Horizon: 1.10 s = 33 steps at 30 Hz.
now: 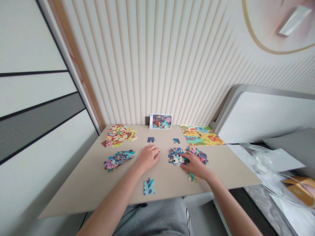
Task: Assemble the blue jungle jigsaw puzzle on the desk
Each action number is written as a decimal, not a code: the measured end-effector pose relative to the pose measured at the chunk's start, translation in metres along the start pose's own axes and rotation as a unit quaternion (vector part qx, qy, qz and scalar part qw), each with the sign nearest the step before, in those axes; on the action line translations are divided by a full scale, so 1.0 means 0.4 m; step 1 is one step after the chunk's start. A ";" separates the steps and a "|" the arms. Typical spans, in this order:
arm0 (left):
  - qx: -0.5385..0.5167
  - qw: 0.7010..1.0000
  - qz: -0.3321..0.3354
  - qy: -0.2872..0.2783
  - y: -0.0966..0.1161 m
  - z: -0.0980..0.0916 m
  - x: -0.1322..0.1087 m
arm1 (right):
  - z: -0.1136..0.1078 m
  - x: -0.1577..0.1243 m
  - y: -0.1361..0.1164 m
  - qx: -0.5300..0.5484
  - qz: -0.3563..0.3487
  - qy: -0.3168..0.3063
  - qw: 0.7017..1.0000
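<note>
The table (98, 183) is plain tan. The far left puzzle pile (119, 135) is red, yellow, brown and white. The near left puzzle pile (119, 160) is purple, pink and blue-green. The front piece (149, 187) is blue-green with dark leaf shapes. The wall (137, 65) is cream with long stripes.

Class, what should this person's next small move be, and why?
Perhaps the right hand should spread out the jigsaw pile it reaches over: pieces there overlap, hiding parts of one another, whereas the two dark blue pieces lie separately.
</note>
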<state>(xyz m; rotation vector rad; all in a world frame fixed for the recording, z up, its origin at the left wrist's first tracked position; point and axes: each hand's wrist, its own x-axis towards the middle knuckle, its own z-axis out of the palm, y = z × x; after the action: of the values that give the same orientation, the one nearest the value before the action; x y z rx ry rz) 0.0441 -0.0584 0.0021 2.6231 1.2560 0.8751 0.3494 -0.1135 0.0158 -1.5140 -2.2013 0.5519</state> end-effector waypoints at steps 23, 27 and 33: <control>-0.017 0.999 0.011 -0.035 0.000 0.031 -0.008 | -0.047 -0.019 0.181 -0.163 0.016 0.071 0.984; -0.021 0.999 0.010 -0.040 0.002 0.031 -0.010 | -0.073 -0.053 0.219 -0.156 0.004 0.079 0.985; -0.025 0.999 0.009 -0.039 0.001 0.037 -0.008 | -0.108 -0.110 0.296 -0.176 0.012 0.094 0.980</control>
<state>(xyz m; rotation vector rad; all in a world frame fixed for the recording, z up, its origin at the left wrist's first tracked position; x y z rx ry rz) 0.0508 -0.0589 -0.0115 2.6067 1.1769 0.7889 0.4791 -0.1117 -0.0164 -1.6873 -2.2162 0.0189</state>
